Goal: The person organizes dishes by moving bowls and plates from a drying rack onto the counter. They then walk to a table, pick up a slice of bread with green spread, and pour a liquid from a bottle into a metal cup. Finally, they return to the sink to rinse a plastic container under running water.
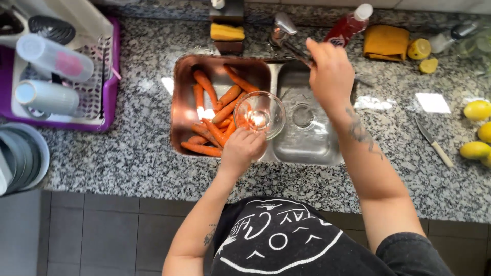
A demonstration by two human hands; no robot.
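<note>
Speckled grey granite counter (128,148) runs across the view, with a steel double sink (327,153) set into it and grey tiled floor below the near edge. The left hand (241,149) reaches up from below, arm bent at the elbow, fingers (250,137) curled over the near rim of a clear round glass bowl (260,114), which it holds over the divider between the 2 basins. The right hand (330,74) is stretched forward with the forearm nearly straight, fingers closed around the lever of a chrome tap (282,29); the hand covers most of the lever, so the exact grip is hard to make out.

Orange carrots (215,115) lie piled in the left basin, some seen only through the bowl's glass. The right basin shows its drain.

At the left edge, a purple dish rack (110,92) with pale tumblers is partly cut off, as are the yellow lemons (475,130) at the right edge. A kitchen knife with a pale handle (434,143) lies on bare counter between the sink and the lemons. Behind the sink stand a yellow sponge (227,32), a red bottle with a white cap (349,25) and a folded yellow cloth (386,42).
</note>
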